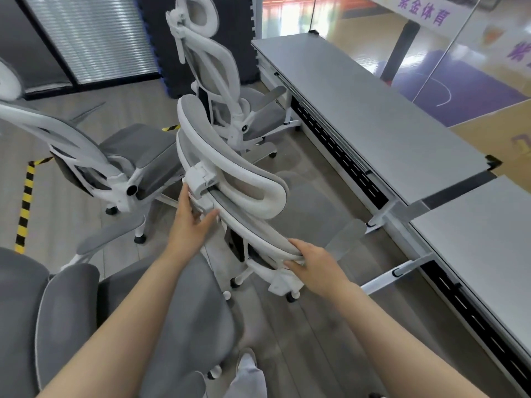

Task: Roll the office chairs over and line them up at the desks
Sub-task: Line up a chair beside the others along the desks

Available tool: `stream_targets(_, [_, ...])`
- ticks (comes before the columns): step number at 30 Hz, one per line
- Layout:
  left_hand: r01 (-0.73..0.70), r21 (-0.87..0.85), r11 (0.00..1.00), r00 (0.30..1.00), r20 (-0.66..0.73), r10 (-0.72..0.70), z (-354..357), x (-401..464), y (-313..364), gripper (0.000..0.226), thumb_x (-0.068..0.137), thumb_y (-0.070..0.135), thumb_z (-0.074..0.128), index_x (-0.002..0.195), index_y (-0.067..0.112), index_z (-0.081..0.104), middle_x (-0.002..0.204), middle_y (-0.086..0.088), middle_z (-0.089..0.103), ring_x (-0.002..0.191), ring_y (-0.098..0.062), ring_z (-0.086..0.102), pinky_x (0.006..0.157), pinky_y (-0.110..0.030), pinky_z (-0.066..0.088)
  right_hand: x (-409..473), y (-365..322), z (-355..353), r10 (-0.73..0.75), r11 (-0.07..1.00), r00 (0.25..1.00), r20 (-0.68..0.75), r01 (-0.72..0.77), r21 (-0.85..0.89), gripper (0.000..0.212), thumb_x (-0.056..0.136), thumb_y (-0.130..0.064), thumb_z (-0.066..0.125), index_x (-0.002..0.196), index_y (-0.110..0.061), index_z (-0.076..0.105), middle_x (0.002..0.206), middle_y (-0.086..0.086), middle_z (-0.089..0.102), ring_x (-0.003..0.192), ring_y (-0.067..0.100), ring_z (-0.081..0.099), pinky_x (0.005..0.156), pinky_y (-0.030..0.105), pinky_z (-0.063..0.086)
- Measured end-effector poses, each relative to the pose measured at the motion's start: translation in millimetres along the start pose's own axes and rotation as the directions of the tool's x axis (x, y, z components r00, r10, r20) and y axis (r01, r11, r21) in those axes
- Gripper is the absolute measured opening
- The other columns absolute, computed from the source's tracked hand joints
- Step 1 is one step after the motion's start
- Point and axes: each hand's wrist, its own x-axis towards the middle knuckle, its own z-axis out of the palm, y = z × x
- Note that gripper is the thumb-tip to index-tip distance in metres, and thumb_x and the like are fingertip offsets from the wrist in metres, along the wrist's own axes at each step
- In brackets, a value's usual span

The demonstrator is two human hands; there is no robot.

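A white-framed grey mesh office chair (244, 185) stands in front of me, its back and headrest toward me, facing the grey desks (382, 122) on the right. My left hand (191, 218) grips the top of its backrest frame just below the headrest bracket. My right hand (309, 261) holds the right edge of the same backrest, fingers curled around the rim. A second chair (227, 90) sits farther back with its seat near the desk edge. A third chair (115, 165) stands to the left, turned away from the desks.
A fourth grey chair (100, 326) is close at my lower left, under my left arm. Yellow-black tape (24, 205) marks the floor on the left. The second desk (485, 245) joins at the right. A glass wall stands behind the desks.
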Motion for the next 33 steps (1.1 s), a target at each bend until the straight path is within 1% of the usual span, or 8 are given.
stream_targets(4, [-0.019,0.0,1.0,0.998,-0.058,0.019,8,-13,-2,0.075,0.093,0.024,0.066,0.151,0.041,0.021,0.139,0.018,0.049,0.098,-0.011,0.067,0.092,-0.039,0.054,-13,10,-3,-0.004,1.0,0.999,-0.034,0.003,-0.009,0.053,0.094,-0.039,0.061,0.141,-0.018,0.049,0.13,0.0,0.061,0.118,0.02,0.057,0.098,0.031,0.044])
stream_targets(8, [0.007,-0.001,1.0,0.996,-0.093,-0.007,11,-23,-3,0.066,0.094,0.022,0.065,0.147,0.035,0.027,0.142,0.006,0.045,0.08,0.006,0.066,0.092,-0.044,0.055,-29,19,-5,-0.012,1.0,0.999,-0.03,0.011,-0.02,0.052,0.094,-0.039,0.061,0.14,-0.017,0.049,0.13,0.0,0.061,0.119,0.02,0.057,0.098,0.03,0.044])
stream_targets(12, [0.024,0.029,0.999,0.997,-0.068,-0.022,14,-36,3,0.076,0.09,0.03,0.07,0.147,0.045,0.023,0.142,0.005,0.047,0.097,-0.001,0.065,0.094,-0.04,0.052,-52,30,-3,-0.013,1.0,0.998,-0.064,0.011,-0.017,0.053,0.094,-0.037,0.063,0.14,-0.015,0.05,0.132,0.001,0.061,0.121,0.02,0.057,0.098,0.029,0.045])
stream_targets(16, [0.021,0.068,0.997,1.0,0.009,-0.022,27,-49,12,0.079,0.09,0.032,0.07,0.15,0.044,0.021,0.14,0.014,0.047,0.081,0.029,0.053,0.077,-0.013,0.04,-80,40,-3,0.018,1.0,0.996,-0.092,-0.017,0.011,0.053,0.094,-0.035,0.063,0.141,-0.017,0.049,0.132,-0.003,0.061,0.121,0.017,0.056,0.095,0.021,0.041])
stream_targets(21, [-0.005,0.069,0.998,0.994,0.114,-0.003,40,-57,11,0.073,0.088,0.031,0.071,0.146,0.044,0.029,0.138,0.015,0.051,0.105,0.027,0.047,0.07,0.002,0.039,-113,54,-1,0.057,0.997,0.991,-0.117,-0.051,0.059,0.053,0.093,-0.035,0.064,0.142,-0.019,0.049,0.136,-0.005,0.06,0.123,0.014,0.055,0.1,0.022,0.041])
stream_targets(25, [-0.028,0.036,0.999,0.981,0.192,0.02,49,-61,18,0.066,0.091,0.033,0.067,0.143,0.049,0.03,0.139,0.019,0.049,0.127,0.0,0.046,0.095,-0.02,0.04,-129,60,2,0.082,0.995,0.986,-0.143,-0.072,0.068,0.053,0.092,-0.035,0.065,0.14,-0.017,0.051,0.133,-0.004,0.061,0.121,0.014,0.057,0.098,0.02,0.041])
stream_targets(27, [-0.037,0.024,0.999,0.98,0.198,0.032,53,-59,20,0.065,0.092,0.033,0.066,0.145,0.046,0.03,0.139,0.018,0.05,0.129,-0.003,0.046,0.105,-0.031,0.039,-132,61,3,0.1,0.993,0.983,-0.154,-0.089,0.077,0.053,0.092,-0.035,0.065,0.14,-0.019,0.051,0.134,-0.004,0.061,0.121,0.014,0.057,0.098,0.02,0.041])
stream_targets(33, [-0.023,0.056,0.998,0.979,0.203,0.011,63,-44,27,0.065,0.089,0.04,0.069,0.142,0.042,0.032,0.138,0.019,0.049,0.127,-0.001,0.046,0.111,-0.042,0.039,-133,64,-1,0.133,0.988,0.979,-0.156,-0.118,0.103,0.053,0.093,-0.03,0.064,0.142,-0.018,0.049,0.14,-0.006,0.057,0.126,0.011,0.053,0.091,0.004,0.028])
